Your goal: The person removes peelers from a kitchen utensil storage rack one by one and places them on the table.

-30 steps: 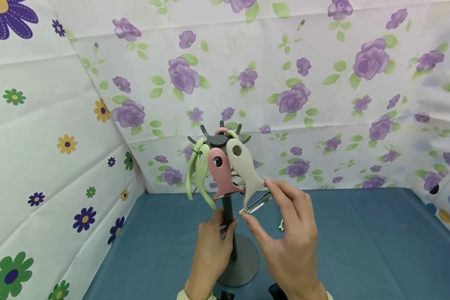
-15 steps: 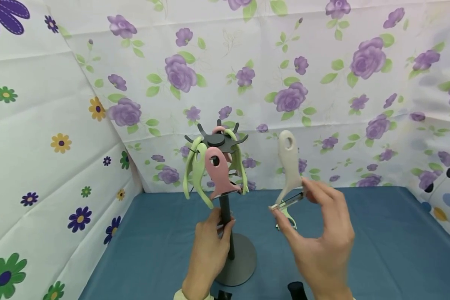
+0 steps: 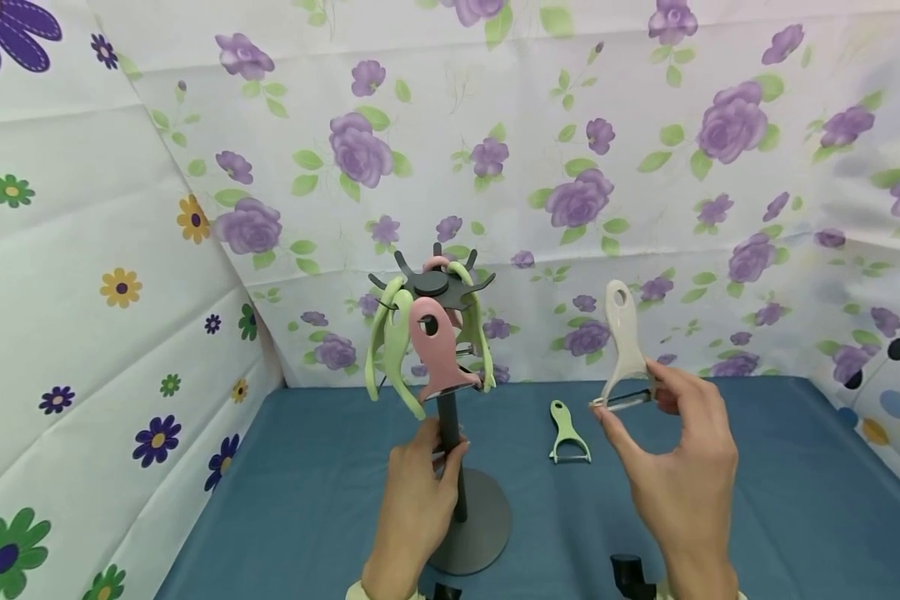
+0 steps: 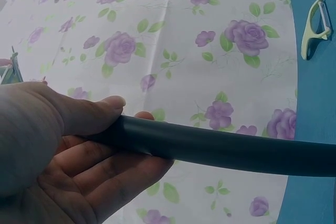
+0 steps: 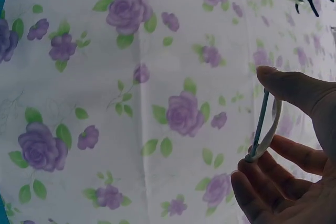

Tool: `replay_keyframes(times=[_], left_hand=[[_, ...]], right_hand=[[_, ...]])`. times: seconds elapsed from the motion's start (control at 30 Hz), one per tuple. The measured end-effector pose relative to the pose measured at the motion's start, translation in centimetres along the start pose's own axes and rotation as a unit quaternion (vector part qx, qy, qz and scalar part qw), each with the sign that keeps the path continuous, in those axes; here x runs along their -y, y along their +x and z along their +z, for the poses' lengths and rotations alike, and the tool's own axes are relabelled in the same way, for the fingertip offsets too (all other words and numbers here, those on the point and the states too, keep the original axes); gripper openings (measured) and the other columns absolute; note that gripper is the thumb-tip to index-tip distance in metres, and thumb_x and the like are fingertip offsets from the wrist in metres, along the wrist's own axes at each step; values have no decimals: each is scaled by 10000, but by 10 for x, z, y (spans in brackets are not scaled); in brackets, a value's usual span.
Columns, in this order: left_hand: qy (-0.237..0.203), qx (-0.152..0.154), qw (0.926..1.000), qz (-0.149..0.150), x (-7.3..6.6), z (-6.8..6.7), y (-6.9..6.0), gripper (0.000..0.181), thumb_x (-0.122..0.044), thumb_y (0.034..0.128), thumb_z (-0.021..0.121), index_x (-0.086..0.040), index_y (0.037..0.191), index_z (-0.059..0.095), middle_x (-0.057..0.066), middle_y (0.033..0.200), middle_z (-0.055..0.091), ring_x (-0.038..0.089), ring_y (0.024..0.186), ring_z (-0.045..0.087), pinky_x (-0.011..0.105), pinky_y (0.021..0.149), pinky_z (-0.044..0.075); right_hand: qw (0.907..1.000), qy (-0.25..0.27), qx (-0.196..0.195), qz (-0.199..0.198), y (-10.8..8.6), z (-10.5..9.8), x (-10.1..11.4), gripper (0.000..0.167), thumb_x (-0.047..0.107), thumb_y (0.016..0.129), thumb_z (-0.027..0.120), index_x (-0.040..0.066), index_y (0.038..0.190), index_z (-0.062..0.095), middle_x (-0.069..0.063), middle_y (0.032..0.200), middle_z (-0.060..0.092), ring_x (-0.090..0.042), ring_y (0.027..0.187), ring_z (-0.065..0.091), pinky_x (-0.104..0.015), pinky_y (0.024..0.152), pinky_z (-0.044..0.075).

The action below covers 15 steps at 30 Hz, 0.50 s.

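Stand (image 3: 480, 533) upright on table (image 3: 292, 492), left of centre between the two side cloths. Hooks (image 3: 431, 285) at top of its pole; hanging peelers (image 3: 437, 342) on them, clustered around the pole. Left hand (image 3: 417, 500) around the pole, below those peelers, above the base. Loose peeler (image 3: 564, 427) on table, right of stand, between it and right hand (image 3: 682, 454). Held peeler (image 3: 625, 337) in right hand, above table. Back cloth (image 3: 420, 75) behind everything; side cloths (image 3: 67, 333) left and right.

Downward head view, close wrist views
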<state>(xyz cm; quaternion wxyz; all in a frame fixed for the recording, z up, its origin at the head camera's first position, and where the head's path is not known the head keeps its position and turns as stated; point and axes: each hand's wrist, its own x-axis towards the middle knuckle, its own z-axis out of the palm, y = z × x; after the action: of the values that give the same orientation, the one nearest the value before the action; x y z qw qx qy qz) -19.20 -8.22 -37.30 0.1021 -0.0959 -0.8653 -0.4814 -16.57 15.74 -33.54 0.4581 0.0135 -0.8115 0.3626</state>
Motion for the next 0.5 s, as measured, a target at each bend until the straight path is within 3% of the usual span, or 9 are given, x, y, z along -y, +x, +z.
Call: replay_keyframes(times=[0.3, 0.5], left_hand=[[-80, 25, 9999, 84, 3, -2, 0, 138, -97, 1014, 638, -66, 1149, 648, 122, 1076, 753, 250, 1006, 760, 271, 801, 648], [-149, 42, 9999, 35, 2, -2, 1, 151, -115, 1017, 640, -62, 1157, 646, 117, 1074, 756, 255, 1007, 759, 259, 799, 646]], right_hand=[[9989, -242, 222, 341, 2, 8, -15, 683, 103, 737, 932, 7, 1336, 617, -229, 1189, 600, -361, 1010, 537, -443, 867, 449], [9984, -327, 264, 373, 3, 12, -21, 681, 112, 731, 938, 11, 1328, 625, -219, 1184, 606, -352, 984, 534, -422, 842, 423]])
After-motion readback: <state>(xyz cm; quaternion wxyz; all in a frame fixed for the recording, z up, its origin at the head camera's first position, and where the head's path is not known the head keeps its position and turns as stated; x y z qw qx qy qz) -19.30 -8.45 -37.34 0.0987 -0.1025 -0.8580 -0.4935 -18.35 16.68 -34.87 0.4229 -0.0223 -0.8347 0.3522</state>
